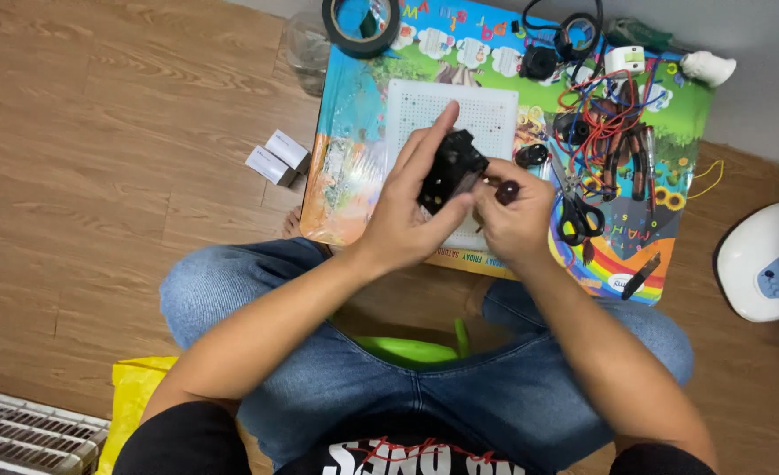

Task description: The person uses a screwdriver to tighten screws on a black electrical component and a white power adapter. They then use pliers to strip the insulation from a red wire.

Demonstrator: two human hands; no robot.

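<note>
Two hands meet over my colourful desk [354, 158]. My left hand [407, 207] grips a black part [449, 167], tilted up so I can see it. My right hand [517, 220] pinches a small screwdriver [505, 191] (its tip is hidden) against it, above the white board [433, 110].

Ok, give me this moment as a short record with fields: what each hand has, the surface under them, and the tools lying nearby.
left hand: left hand grips a small black boxy plastic part
right hand: right hand pinches a thin tool with a dark rounded handle against the part
surface: white perforated square board on a colourful picture-printed low table
right of hands: black-handled scissors, tangle of red wires
far edge: black tape roll
floor: two small white boxes
</note>
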